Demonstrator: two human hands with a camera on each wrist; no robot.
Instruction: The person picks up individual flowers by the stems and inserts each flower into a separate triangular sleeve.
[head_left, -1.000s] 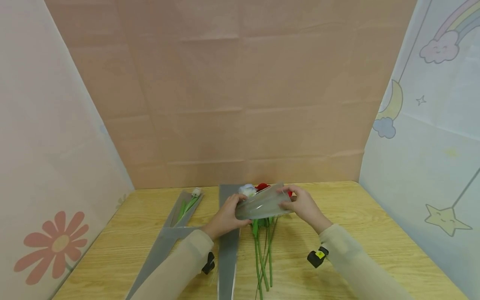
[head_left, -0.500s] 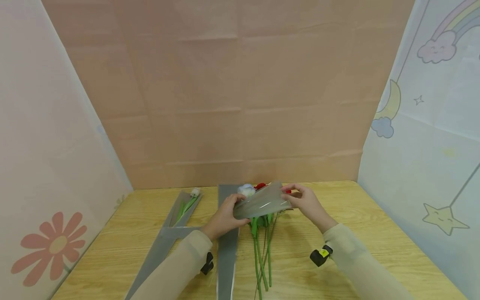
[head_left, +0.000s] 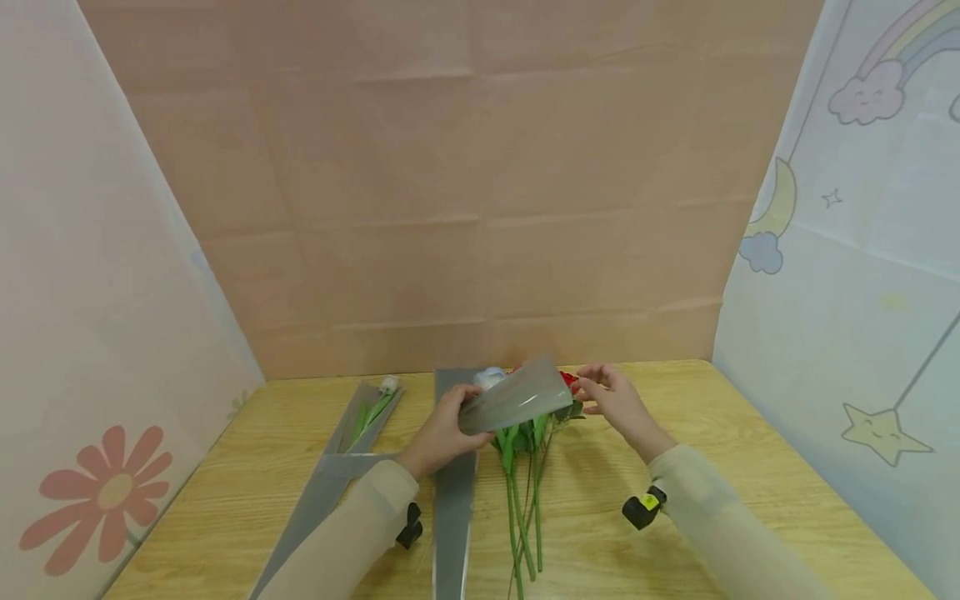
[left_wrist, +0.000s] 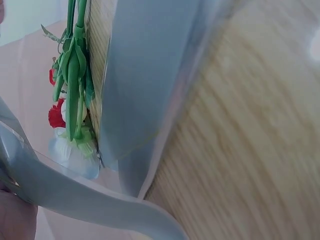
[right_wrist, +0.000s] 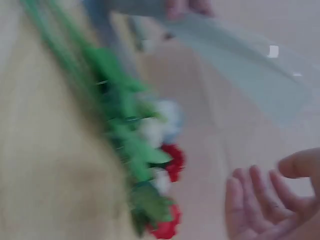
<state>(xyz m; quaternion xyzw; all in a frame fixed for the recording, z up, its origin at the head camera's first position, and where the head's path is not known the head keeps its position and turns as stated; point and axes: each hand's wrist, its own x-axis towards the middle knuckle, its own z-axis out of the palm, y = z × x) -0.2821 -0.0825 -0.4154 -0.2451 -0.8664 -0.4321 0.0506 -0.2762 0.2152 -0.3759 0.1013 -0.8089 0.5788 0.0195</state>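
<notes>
Translucent grey curled plastic sheet (head_left: pixel 517 398) is raised over red, white and pale-blue flowers with green stems (head_left: pixel 509 454) on the wood-grain counter (head_left: pixel 637 517). Left hand (head_left: pixel 441 429) grips its left end; right hand (head_left: pixel 615 407) beside the other end, fingers apart, holding nothing. Sheet probably light, springy, slick, creases easily; take it by the edges. Right wrist view shows white blooms, which the sheet hides from head view.

Soft, even light glints on the translucent sheet (head_left: pixel 517 402), while blur smears the flowers (right_wrist: pixel 173 162) in the right wrist view.
</notes>
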